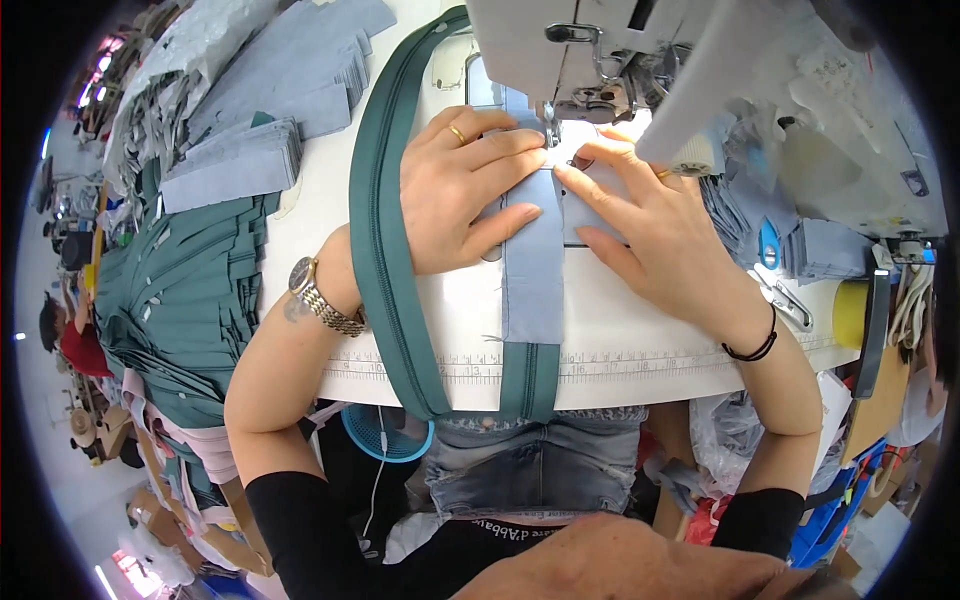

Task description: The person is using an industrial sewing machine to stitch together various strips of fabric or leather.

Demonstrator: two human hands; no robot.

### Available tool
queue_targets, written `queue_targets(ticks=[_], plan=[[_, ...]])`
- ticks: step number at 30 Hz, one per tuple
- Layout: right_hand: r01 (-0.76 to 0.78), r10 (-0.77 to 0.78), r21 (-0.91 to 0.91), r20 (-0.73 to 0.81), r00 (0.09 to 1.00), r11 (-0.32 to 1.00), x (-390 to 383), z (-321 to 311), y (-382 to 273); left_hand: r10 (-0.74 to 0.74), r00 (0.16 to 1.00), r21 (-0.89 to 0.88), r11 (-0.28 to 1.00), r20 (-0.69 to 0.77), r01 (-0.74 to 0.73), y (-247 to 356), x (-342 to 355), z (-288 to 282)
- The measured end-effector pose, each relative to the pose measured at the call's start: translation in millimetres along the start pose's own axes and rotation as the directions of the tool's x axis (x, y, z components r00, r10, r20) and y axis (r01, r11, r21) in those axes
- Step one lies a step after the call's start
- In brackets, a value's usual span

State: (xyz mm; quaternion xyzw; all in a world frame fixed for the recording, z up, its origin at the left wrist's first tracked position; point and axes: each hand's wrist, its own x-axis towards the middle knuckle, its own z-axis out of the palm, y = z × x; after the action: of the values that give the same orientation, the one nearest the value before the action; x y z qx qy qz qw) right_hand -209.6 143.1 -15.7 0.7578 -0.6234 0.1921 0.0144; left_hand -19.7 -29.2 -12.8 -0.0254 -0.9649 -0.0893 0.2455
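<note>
My left hand (460, 190) lies with its fingers stretched out over a grey-blue fabric strip (535, 270), the fingertips beside the sewing machine's presser foot (550, 122). My right hand (645, 205) rests with fingers spread on the other side, its index and middle fingertips close to the foot and the fabric. The strip lies on top of a green zipper tape (530, 380), whose near end shows below it. A long loop of the same tape (375, 220) passes over my left wrist, toward the back of the table. Lamp glare washes out the stitching spot.
Stacks of grey-blue cut pieces (235, 165) and a heap of green zipper tapes (185, 290) lie to the left. On the right are blue thread snips (769, 242), a metal tool (785, 298) and a yellow roll (850, 312). A ruler tape (610, 372) edges the table.
</note>
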Motion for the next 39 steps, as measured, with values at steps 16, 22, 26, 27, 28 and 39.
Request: queue_targets(ticks=[16,22,26,27,28,39], plan=[[0.346,-0.331,0.104,-0.141,0.933,0.932,-3,4,-24,-0.155,0.984,0.035,0.987,-0.086,0.159,-4,-4,5],[0.235,-0.229,0.124,-0.058,0.972,0.964,0,-1,-19,0.116,0.992,-0.012,0.993,-0.056,-0.117,6,-5,-3],[0.216,-0.216,0.090,-0.014,0.976,0.972,-2,-1,-16,0.029,0.997,0.020,0.999,-0.068,-0.027,4,-5,1],[0.200,-0.200,0.093,-0.005,0.980,0.975,-1,-1,-16,-0.001,0.998,0.033,0.999,-0.058,0.002,4,-5,1],[0.183,-0.184,0.096,0.005,0.983,0.978,0,0,-16,-0.004,0.998,0.032,0.999,-0.057,0.005,2,-6,1],[0.106,-0.112,0.076,0.078,0.991,0.991,2,2,-10,-0.162,0.986,0.177,0.972,0.044,0.152,-8,-8,12]])
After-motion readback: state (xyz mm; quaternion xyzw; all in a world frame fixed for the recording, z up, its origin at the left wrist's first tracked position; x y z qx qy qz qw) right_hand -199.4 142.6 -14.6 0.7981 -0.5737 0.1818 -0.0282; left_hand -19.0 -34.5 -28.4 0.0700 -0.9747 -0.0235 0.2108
